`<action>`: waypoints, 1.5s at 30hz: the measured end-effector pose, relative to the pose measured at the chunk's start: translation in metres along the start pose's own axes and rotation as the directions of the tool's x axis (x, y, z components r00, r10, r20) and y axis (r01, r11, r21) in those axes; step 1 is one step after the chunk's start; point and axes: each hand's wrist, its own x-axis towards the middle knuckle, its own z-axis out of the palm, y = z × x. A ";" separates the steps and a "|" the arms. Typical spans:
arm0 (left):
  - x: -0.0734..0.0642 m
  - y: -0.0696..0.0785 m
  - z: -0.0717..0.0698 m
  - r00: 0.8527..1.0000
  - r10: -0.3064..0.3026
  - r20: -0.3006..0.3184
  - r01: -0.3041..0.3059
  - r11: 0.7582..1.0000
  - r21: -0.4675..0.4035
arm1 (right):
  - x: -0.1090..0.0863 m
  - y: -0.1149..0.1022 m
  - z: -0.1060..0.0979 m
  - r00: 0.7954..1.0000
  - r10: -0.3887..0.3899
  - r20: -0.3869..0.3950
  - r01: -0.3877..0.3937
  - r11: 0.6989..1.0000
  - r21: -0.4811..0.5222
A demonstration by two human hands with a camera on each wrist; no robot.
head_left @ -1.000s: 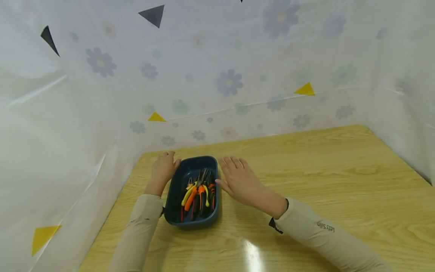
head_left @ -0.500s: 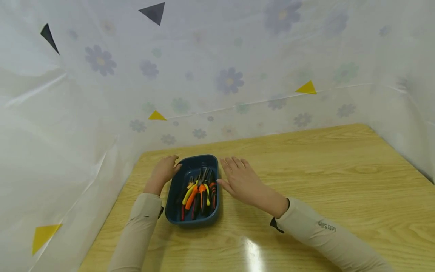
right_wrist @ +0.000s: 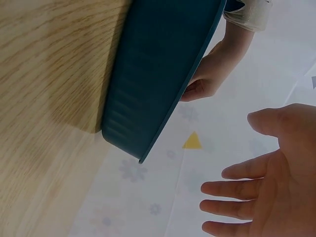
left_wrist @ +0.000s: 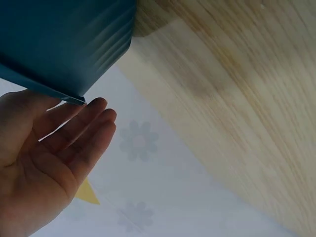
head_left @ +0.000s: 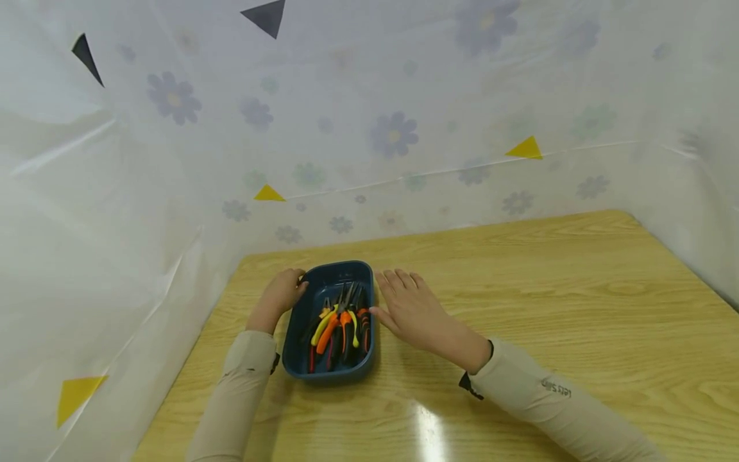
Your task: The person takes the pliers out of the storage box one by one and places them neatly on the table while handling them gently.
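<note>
A dark blue plastic bin (head_left: 329, 378) stands on the wooden table, holding several pliers (head_left: 340, 327) with orange, yellow, red and black handles. My left hand (head_left: 280, 296) is at its far left corner, thumb over the rim and fingers bent against the outside. In the left wrist view the left hand's fingertips (left_wrist: 96, 106) meet the rim's corner from outside; the thumb is mostly hidden. To the right of the bin, my right hand (head_left: 414, 314) hovers palm down with fingers straight and spread. The right wrist view shows a gap between the right hand (right_wrist: 269, 182) and the bin wall (right_wrist: 148, 74).
The wooden table (head_left: 548, 308) stretches out to the right of the bin. A white flowered plastic sheet (head_left: 346, 141) hangs behind and along both sides, with yellow triangles (head_left: 525, 148) and dark ones stuck on it.
My left hand's fingers have bent inward and come down onto the bin's far left rim. The right hand stays almost still. The bin and pliers have not visibly moved on the table.
</note>
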 end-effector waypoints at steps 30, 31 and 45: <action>-0.004 -0.005 0.015 0.988 -0.002 -0.156 -0.022 0.988 -0.151 | 0.010 -0.012 0.006 0.990 0.022 0.141 -0.037 0.993 0.110; -0.004 -0.005 0.015 0.987 -0.002 -0.159 -0.023 0.988 -0.155 | 0.011 -0.013 0.006 0.987 0.019 0.157 -0.037 0.993 0.111; -0.006 -0.005 0.014 0.993 -0.041 -0.109 0.015 0.973 -0.230 | 0.026 -0.028 0.021 0.978 -0.026 0.207 -0.045 0.943 0.330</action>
